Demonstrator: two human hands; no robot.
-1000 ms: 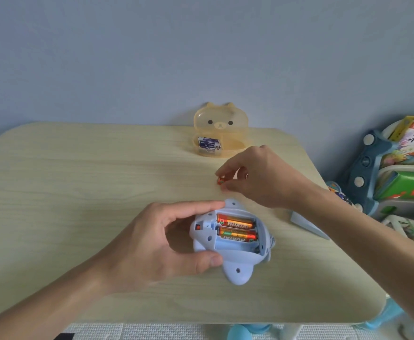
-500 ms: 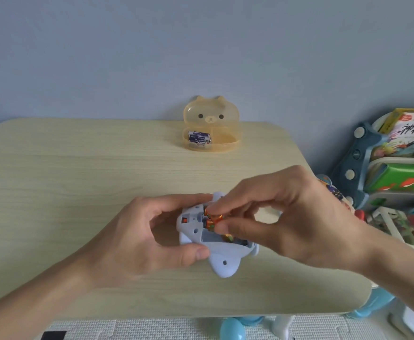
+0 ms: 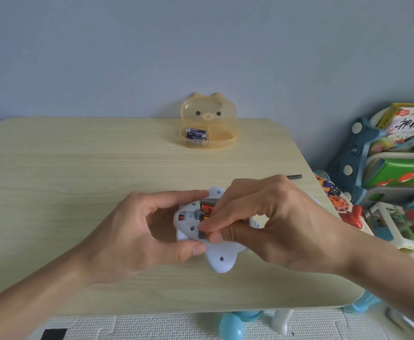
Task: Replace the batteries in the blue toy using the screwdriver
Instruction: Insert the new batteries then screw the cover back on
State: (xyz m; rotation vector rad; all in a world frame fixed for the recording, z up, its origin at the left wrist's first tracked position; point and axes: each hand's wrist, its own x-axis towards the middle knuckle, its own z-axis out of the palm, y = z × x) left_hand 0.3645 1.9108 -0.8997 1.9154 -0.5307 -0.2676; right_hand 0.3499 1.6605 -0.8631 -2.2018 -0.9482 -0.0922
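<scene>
Left hand cups the blue toy on the table, thumb and forefinger closed round its shell to steady it, belly up. Right hand pinches at an orange battery in the open compartment, seemingly prying it out. Fresh batteries wait in the bear-shaped box; the screwdriver lies behind, set aside.
</scene>
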